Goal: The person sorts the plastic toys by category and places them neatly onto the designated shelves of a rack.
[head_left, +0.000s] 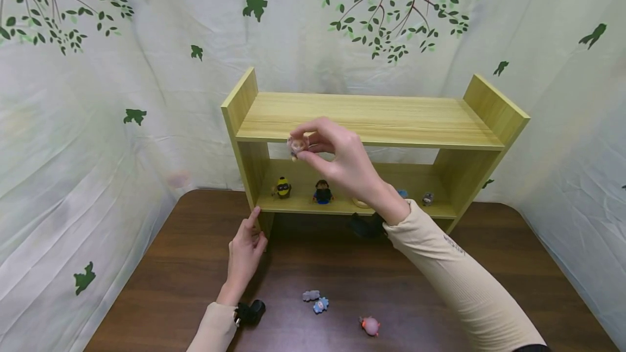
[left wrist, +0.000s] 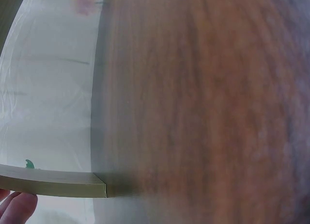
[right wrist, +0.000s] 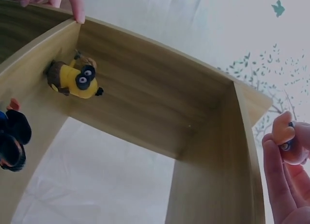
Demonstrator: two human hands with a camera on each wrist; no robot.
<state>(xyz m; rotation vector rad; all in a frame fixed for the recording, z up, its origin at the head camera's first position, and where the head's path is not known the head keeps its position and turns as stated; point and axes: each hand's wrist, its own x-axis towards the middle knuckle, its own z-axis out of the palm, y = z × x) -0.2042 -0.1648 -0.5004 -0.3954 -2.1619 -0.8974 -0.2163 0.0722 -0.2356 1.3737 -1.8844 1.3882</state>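
My right hand (head_left: 342, 156) pinches a small figurine (head_left: 298, 146) between thumb and fingertips, level with the top shelf's front edge. In the right wrist view, the fingers partly hide that figurine (right wrist: 284, 133). My left hand (head_left: 244, 254) is at the lower left of the wooden shelf (head_left: 362, 118), its extended index finger touching the side panel's front edge. The left wrist view shows only a few fingertips (left wrist: 22, 207) beside the panel (left wrist: 58, 183). On the middle shelf stand a yellow goggled figurine (head_left: 283, 188) and a dark-haired figurine (head_left: 323, 192) in dark and blue.
Farther right on that shelf are a small grey figurine (head_left: 427, 198) and a blue item (head_left: 402, 193), partly behind my right arm. On the brown table (head_left: 186, 265) lie a grey figurine (head_left: 311, 295), a light-blue one (head_left: 320, 305) and a pink one (head_left: 370, 326). A leaf-printed curtain surrounds the table.
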